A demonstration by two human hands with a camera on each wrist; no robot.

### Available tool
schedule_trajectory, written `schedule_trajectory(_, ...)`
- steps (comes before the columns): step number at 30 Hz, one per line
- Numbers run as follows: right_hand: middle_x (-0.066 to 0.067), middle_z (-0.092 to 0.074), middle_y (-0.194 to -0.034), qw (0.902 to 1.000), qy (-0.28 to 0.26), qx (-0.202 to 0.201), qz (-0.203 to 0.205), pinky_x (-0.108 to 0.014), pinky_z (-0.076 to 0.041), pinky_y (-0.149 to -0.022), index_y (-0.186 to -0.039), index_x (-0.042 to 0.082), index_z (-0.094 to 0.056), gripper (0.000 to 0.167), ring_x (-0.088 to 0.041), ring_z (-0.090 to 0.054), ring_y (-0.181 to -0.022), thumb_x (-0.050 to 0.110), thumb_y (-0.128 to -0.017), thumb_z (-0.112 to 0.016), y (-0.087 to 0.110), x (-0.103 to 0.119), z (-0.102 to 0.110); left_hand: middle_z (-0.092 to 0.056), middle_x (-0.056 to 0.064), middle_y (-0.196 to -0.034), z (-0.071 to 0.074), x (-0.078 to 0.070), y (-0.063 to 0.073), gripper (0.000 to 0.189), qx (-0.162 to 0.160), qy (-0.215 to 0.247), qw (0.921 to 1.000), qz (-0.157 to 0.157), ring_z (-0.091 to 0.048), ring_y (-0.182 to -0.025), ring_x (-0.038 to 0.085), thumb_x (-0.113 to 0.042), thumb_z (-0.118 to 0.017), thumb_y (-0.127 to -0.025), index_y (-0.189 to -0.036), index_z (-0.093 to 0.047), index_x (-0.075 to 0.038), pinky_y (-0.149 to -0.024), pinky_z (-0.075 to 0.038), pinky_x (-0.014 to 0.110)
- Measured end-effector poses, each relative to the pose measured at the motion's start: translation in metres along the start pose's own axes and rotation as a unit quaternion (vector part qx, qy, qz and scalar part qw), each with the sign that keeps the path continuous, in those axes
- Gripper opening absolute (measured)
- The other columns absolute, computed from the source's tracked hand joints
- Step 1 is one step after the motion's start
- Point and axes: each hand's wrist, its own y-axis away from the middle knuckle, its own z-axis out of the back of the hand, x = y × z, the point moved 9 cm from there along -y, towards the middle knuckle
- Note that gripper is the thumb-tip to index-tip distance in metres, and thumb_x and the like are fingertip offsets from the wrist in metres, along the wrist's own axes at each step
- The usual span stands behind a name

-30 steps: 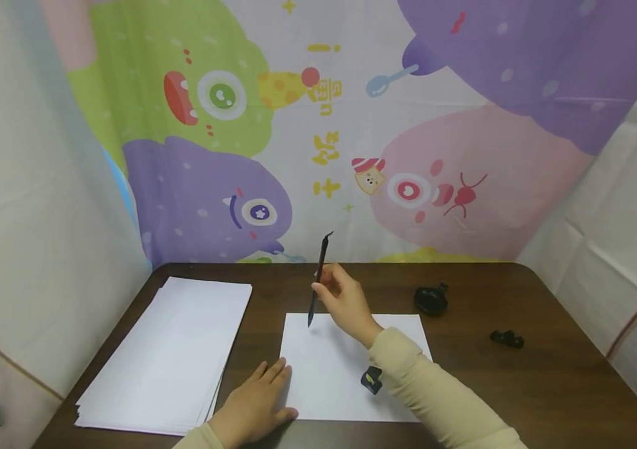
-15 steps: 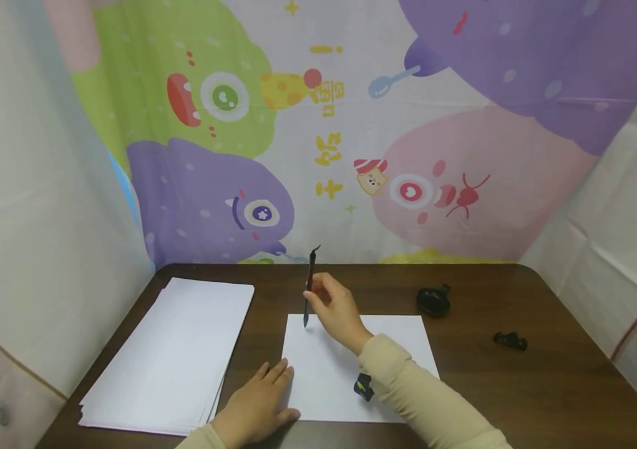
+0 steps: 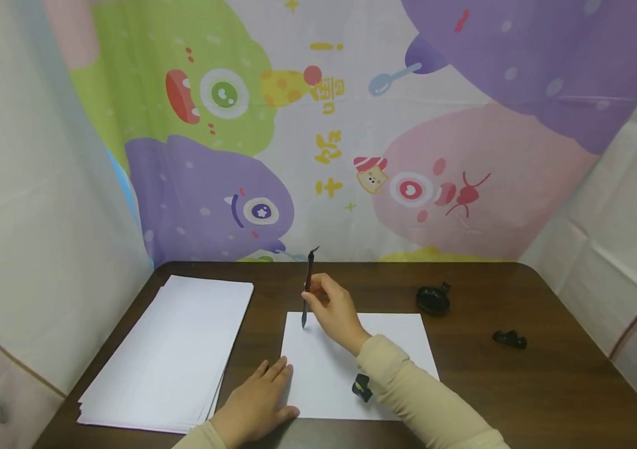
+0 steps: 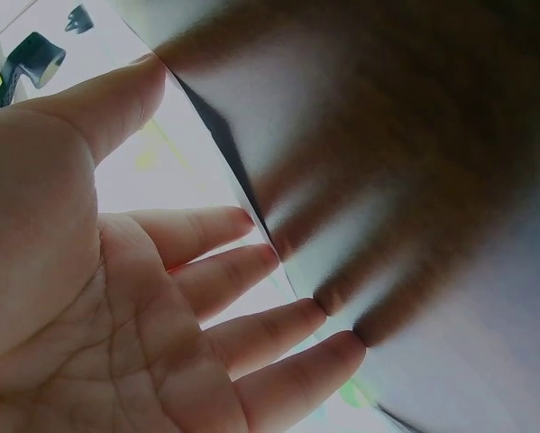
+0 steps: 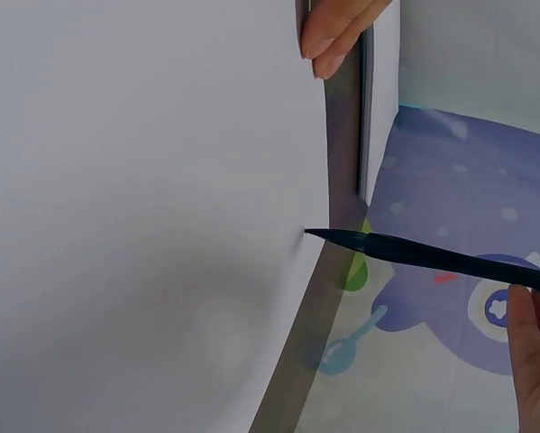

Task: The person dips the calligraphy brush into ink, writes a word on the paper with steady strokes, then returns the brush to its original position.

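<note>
My right hand (image 3: 336, 315) pinches a dark writing brush (image 3: 308, 287) by its shaft and holds it nearly upright. In the right wrist view the tip of the brush (image 5: 337, 238) is right at the surface of a white paper sheet (image 5: 161, 135), near its far left corner. No marks show on the sheet (image 3: 324, 380). My left hand (image 3: 256, 402) lies with fingers extended at the sheet's left edge. The left wrist view shows that hand's fingertips (image 4: 337, 347) and thumb touching the surface along the paper's edge.
A thick stack of white paper (image 3: 166, 355) lies on the left of the brown table (image 3: 475, 399). On the right are a black round dish (image 3: 433, 299) and a small black brush rest (image 3: 509, 339). A cartoon curtain (image 3: 329, 218) hangs behind the table.
My right hand has moved slightly left and lowered the brush, whose tip came down toward the paper's far left corner. My left hand has stayed in place.
</note>
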Motion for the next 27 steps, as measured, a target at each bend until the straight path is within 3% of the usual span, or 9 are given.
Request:
schedule_trajectory(17, -0.009, -0.068, -0.094, 0.9994, 0.027, 0.020, 0.005, -0.029, -0.059, -0.078, -0.109, 0.004, -0.061, 0.018, -0.019, -0.067, -0.089, 0.010, -0.092, -0.066, 0.0054, 0.0061, -0.0047, -0.046, 0.021, -0.149, 0.0011, -0.0025, -0.0009, 0.076, -0.010, -0.005, 0.9999, -0.008, -0.045, -0.133, 0.049, -0.049, -0.070, -0.084, -0.138, -0.052, 0.001, -0.107, -0.042, 0.058)
schedule_trajectory(27, -0.007, -0.069, -0.093, 0.9989, 0.038, 0.027, 0.002, -0.025, -0.057, -0.075, -0.109, 0.006, -0.062, 0.019, -0.016, -0.065, -0.086, 0.011, -0.092, -0.068, 0.0083, 0.0099, -0.0065, -0.045, 0.020, -0.150, 0.0005, -0.0007, -0.0012, 0.077, -0.004, 0.001, 1.0000, 0.002, -0.044, -0.133, 0.050, -0.049, -0.071, -0.083, -0.139, -0.051, 0.000, -0.107, -0.041, 0.060)
